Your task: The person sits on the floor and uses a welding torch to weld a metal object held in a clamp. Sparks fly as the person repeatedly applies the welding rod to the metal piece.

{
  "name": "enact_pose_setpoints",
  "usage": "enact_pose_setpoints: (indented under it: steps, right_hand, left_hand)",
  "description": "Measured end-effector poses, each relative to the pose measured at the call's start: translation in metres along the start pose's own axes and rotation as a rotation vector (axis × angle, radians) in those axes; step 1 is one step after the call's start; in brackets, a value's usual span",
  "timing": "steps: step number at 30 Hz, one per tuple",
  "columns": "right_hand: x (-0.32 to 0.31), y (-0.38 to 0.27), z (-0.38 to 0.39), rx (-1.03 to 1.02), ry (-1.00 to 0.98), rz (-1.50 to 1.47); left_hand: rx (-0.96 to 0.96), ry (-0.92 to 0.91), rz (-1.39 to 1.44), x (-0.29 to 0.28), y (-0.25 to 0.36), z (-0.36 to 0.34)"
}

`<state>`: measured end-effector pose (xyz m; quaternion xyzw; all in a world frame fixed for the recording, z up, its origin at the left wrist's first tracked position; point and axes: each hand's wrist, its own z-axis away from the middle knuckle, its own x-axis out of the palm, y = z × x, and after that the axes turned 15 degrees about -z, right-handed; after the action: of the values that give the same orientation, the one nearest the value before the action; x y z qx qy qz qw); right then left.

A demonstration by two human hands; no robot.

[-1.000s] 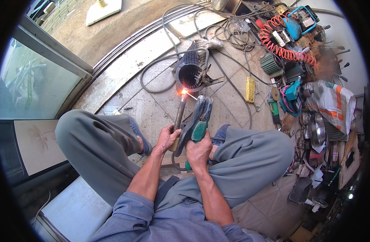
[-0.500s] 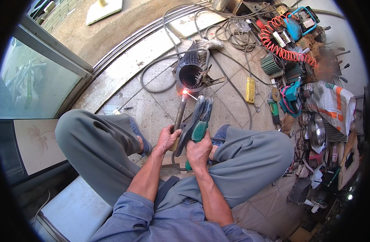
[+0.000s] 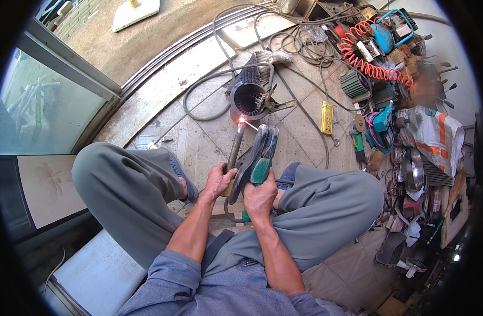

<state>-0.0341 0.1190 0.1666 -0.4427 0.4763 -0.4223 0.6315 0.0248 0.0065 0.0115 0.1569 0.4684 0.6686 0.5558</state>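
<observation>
My left hand (image 3: 219,180) is closed round the lower part of a metal rod (image 3: 234,150), whose far end glows against the near rim of an open metal cylinder (image 3: 248,101). In my right hand (image 3: 260,200) is a welding electrode holder (image 3: 261,169) with a green grip and dark jaws. A thin pale welding electrode (image 3: 250,125) runs from the jaws to the bright spot at the rod's tip. A metal clamp (image 3: 279,107) sits against the cylinder's right side. The rod's near end is partly hidden by my fingers.
Black cables (image 3: 199,95) loop across the tiled floor around the cylinder. A yellow box (image 3: 327,117) lies to its right. Along the right side are a green angle grinder (image 3: 357,143), a coiled orange hose (image 3: 352,55), a white sack (image 3: 436,138) and piled tools. A glass door (image 3: 44,105) stands left.
Hands, rod and electrode holder stay nearly where they were. The glow at the rod's tip remains lit, with only a slight difference in its shape.
</observation>
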Motion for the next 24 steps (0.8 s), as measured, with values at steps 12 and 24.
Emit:
enact_pose_setpoints:
  steps: [12,24]
  right_hand:
    - [0.000,-0.001,0.000,-0.025,-0.004,-0.016]
    - [0.001,-0.002,0.002,0.037,-0.010,0.007]
  left_hand:
    - [0.014,0.016,0.001,0.003,-0.008,-0.003]
    - [-0.074,0.061,-0.198,-0.003,0.003,-0.001]
